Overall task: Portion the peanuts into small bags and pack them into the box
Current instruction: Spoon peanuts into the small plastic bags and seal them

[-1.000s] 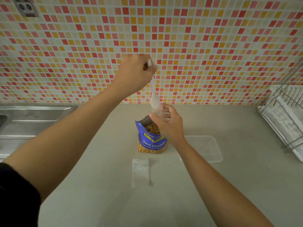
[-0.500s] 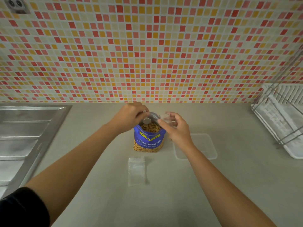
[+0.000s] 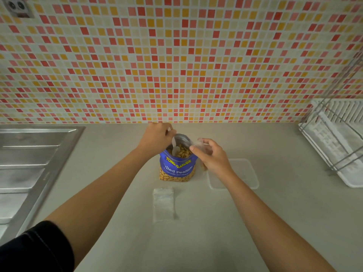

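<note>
Two hands met at the frame's centre: our left hand (image 3: 157,137) gripped a white spoon (image 3: 175,147) dipped into the open peanut bag (image 3: 177,166), while our right hand (image 3: 211,156) pinched a small clear bag (image 3: 198,143) just right of it; the box (image 3: 243,173) lay further right.

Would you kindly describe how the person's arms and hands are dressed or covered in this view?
Both forearms are bare from elbow to wrist. The left arm shows a short black sleeve with pale contrast stitching near its upper edge. No sleeve is visible on the right arm within the frame. The left hand and right hand wear no gloves, and no watch, ring or bracelet is visible.
</note>
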The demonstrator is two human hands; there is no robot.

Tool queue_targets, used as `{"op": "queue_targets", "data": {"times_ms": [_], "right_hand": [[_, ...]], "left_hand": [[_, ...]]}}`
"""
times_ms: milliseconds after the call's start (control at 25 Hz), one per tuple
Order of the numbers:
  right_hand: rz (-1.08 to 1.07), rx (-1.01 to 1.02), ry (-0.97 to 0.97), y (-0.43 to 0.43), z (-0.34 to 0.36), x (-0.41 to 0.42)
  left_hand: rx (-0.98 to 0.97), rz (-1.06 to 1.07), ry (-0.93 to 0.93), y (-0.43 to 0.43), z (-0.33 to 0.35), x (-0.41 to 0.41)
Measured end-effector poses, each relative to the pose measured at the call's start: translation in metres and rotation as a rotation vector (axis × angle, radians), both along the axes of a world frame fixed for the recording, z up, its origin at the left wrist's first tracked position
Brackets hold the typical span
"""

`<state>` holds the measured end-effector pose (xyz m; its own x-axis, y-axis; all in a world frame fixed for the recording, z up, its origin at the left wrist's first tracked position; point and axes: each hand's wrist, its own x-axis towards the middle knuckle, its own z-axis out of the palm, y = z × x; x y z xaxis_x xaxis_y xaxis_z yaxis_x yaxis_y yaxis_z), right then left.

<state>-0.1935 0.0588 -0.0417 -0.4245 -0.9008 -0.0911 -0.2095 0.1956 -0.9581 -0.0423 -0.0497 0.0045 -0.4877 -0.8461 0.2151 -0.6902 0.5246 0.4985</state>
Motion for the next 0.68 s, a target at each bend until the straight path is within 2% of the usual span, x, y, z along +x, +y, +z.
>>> {"op": "queue_targets", "data": {"times_ms": [160, 240, 520, 680], "right_hand": [[0.019, 0.008, 0.001, 0.001, -0.002, 0.001], [0.022, 0.006, -0.009, 0.001, -0.004, 0.000], [-0.028, -0.033, -0.022, -0.002, -0.004, -0.004], [-0.040, -0.050, 0.213, -0.004, 0.005, -0.009]], "left_hand": [[0.421, 0.288, 0.267, -0.003, -0.015, 0.001], [0.555, 0.379, 0.394, -0.006, -0.017, 0.001], [0.681, 0.463, 0.607, -0.019, -0.019, 0.015], [0.779, 0.482, 0.745, -0.031, -0.023, 0.029]]}}
